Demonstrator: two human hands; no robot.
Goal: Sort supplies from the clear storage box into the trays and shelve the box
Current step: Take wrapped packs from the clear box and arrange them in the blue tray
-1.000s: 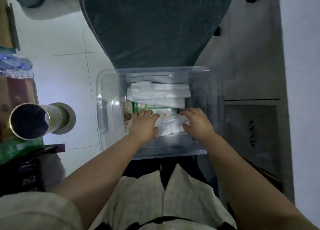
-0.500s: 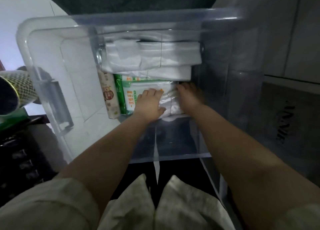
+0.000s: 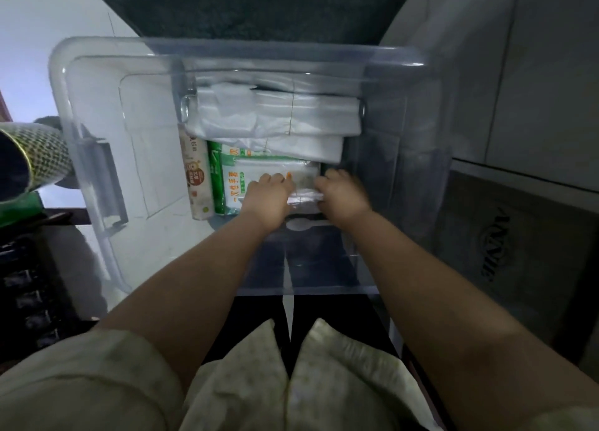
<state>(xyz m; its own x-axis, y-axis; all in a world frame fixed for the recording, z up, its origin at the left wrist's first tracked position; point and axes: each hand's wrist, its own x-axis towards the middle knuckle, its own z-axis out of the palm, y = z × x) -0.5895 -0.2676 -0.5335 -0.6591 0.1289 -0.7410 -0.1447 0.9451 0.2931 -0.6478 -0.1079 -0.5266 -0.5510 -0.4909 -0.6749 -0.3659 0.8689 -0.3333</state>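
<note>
The clear storage box [image 3: 81, 158] stands open on the floor in front of me. Inside, white folded plastic bags [image 3: 275, 116] lie at the far end. Below them sits a green-and-white pack of disposable gloves [image 3: 233, 178], with a narrow beige packet [image 3: 196, 178] on its left. Both my hands reach deep into the box. My left hand [image 3: 267, 197] rests on a clear plastic packet [image 3: 304, 197] that lies on the glove pack. My right hand [image 3: 343, 194] grips the same packet from its right side.
A dark green rug [image 3: 252, 6] lies beyond the box on the white tiled floor. A patterned cylinder [image 3: 32, 155] sticks in from the left above dark clutter. A dark box with a logo [image 3: 499, 246] and grey cabinet doors [image 3: 518, 74] are on the right.
My head has leaned in over the box, so it fills much more of the view. Both hands have gone deeper and closed in on the clear packet.
</note>
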